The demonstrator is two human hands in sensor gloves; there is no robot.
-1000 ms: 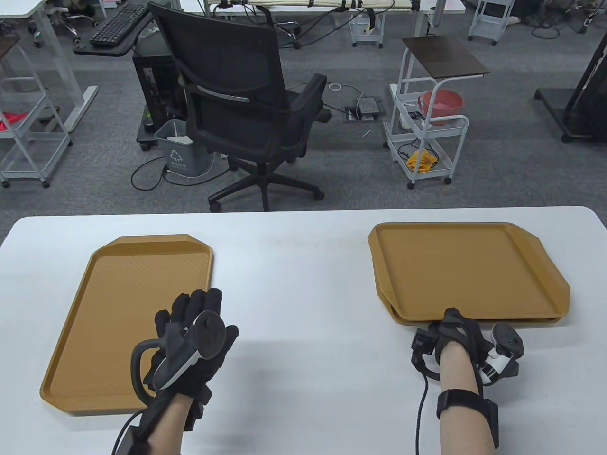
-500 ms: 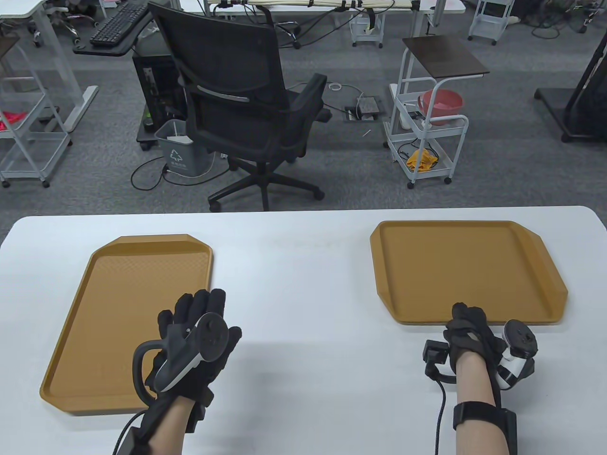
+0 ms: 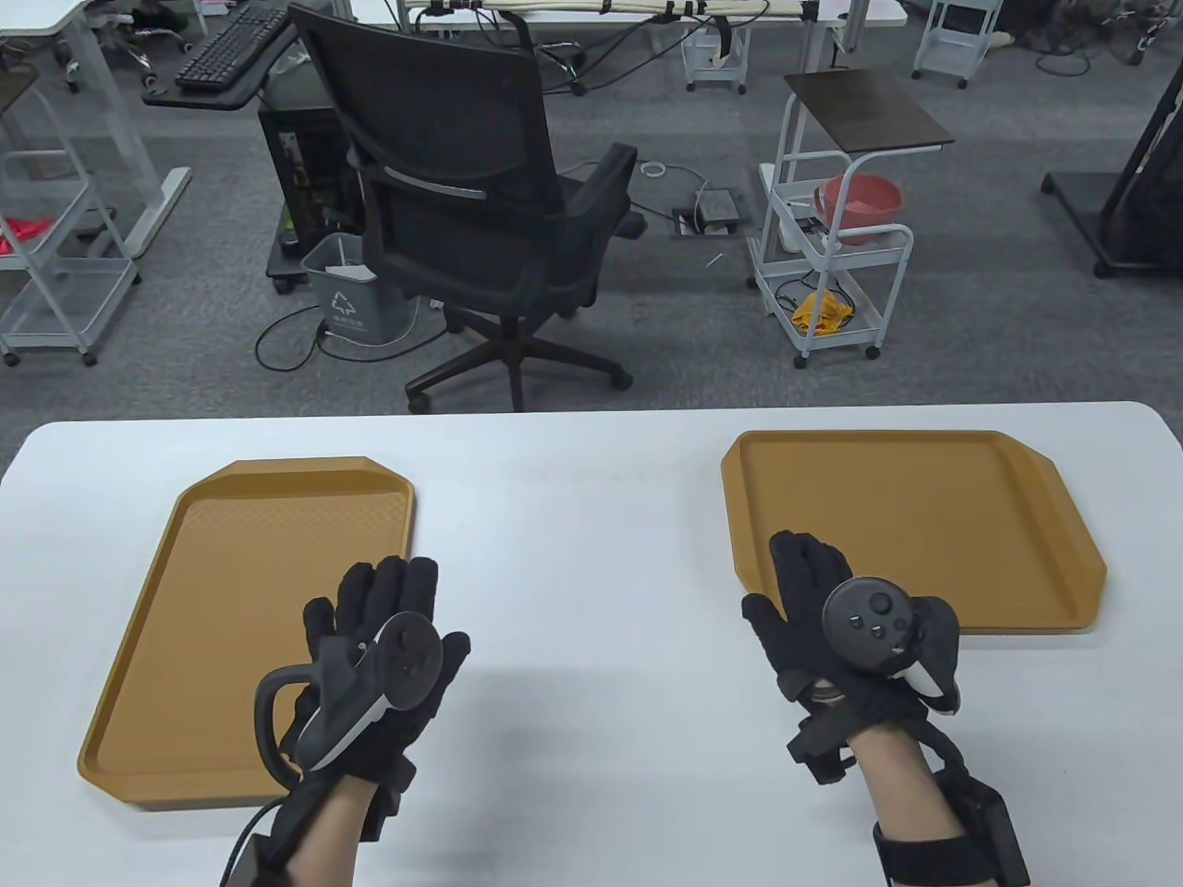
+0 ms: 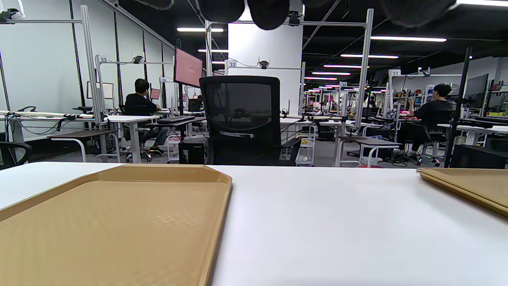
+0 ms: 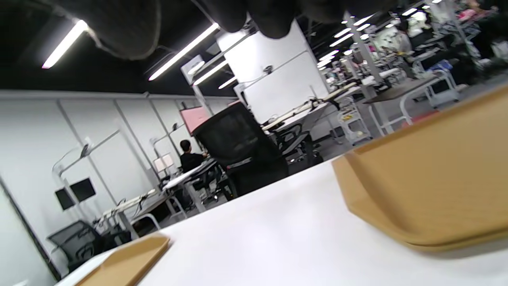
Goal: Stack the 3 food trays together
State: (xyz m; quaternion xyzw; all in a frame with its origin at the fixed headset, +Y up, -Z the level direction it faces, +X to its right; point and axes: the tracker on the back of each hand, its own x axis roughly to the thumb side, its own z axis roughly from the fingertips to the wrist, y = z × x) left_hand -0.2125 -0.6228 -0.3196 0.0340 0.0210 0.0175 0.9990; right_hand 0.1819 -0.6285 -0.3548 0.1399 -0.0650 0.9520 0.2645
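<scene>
One tan food tray [image 3: 250,628] lies alone on the left of the white table. Two more tan trays lie nested as a stack [image 3: 924,527] on the right. My left hand [image 3: 388,582] is flat, fingers spread, over the left tray's right edge, holding nothing. My right hand [image 3: 804,559] is palm down, fingers spread, over the stack's near-left corner, holding nothing. The left wrist view shows the single tray [image 4: 111,222] close by and the stack's double edge [image 4: 468,186] at far right. The right wrist view shows the stack's corner [image 5: 428,186] and the far tray [image 5: 127,262].
The white table [image 3: 591,517] has bare surface between the trays. A black office chair [image 3: 481,203] stands just beyond the table's far edge. A white trolley with a red bowl [image 3: 832,240] stands on the floor behind the right stack.
My right hand let go of the top tray's near edge, and that tray settled flat onto the lower one. The hand turned palm down and moved forward-left over the corner. The left hand barely moved.
</scene>
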